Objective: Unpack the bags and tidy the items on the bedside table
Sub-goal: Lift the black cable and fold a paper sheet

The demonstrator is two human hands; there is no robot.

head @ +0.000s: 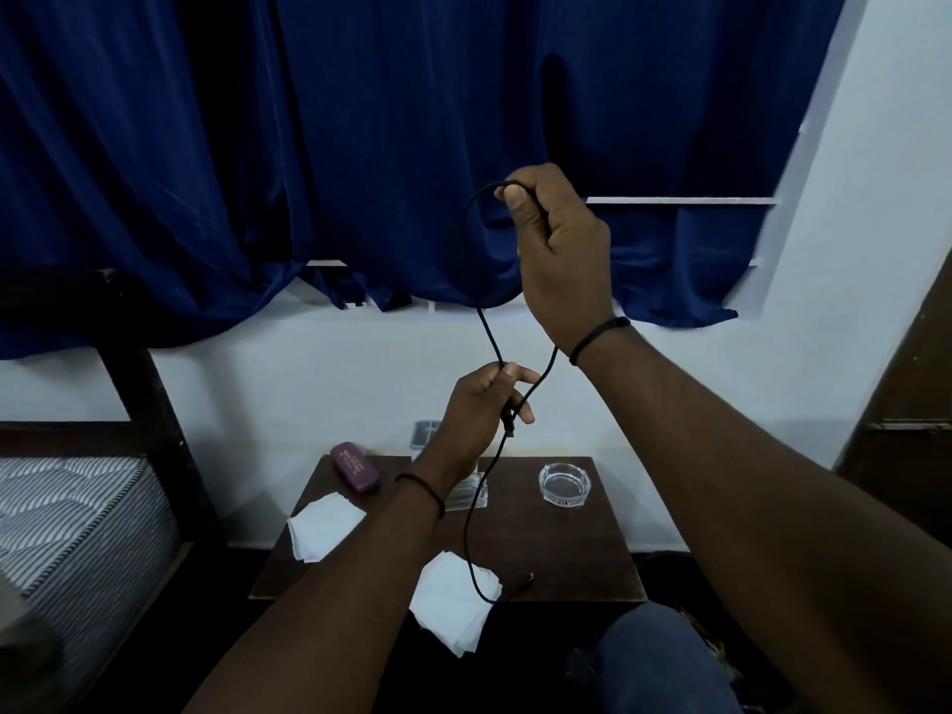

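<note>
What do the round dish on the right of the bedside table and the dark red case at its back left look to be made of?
The round dish looks like clear glass: the tabletop shows through it and its thick rim catches light. The dark red case seems hard plastic or leatherette, matte, with small gold lettering; the dim light leaves that open. The bedside table looks like dark brown wood with a dull sheen.
</note>
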